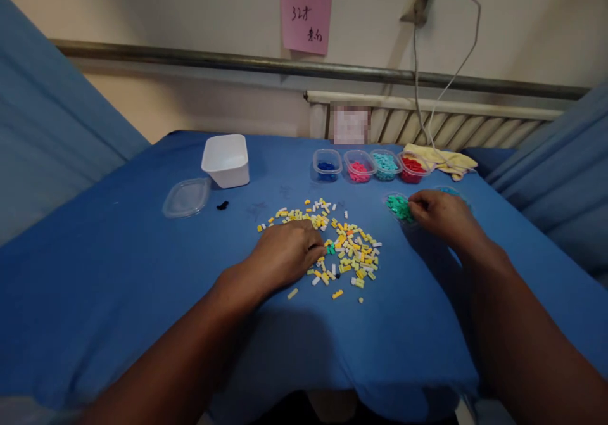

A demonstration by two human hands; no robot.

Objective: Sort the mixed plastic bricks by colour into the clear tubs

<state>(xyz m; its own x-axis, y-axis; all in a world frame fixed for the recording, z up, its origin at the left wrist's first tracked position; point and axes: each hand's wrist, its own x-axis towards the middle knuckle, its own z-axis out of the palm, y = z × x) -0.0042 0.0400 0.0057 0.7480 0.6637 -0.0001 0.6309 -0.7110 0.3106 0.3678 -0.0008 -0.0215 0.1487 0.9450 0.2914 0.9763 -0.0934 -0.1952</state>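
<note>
A loose pile of small toy building bricks (pixel 358 251), mostly yellow and white, is spread over the blue cloth. My left hand (pixel 287 251) rests on the pile's left part with its fingers curled in; what they hold, if anything, is hidden. Right by its fingertips lie a few green bricks (pixel 330 247). Over on the right, my right hand (pixel 439 213) is at the edge of a clear tub of green bricks (pixel 399 207). Its fingers are pinched together, and anything between them is too small to make out. Behind this hand, a tub of blue bricks (pixel 449 192) is partly covered.
Along the back stand clear tubs of dark blue (pixel 327 167), pink (pixel 360 171), turquoise (pixel 385 166) and red bricks (pixel 412 166), beside a yellow cloth (pixel 446 159). At left are a white container (pixel 230 168), a clear lid (pixel 187 197) and black pieces (pixel 222 205).
</note>
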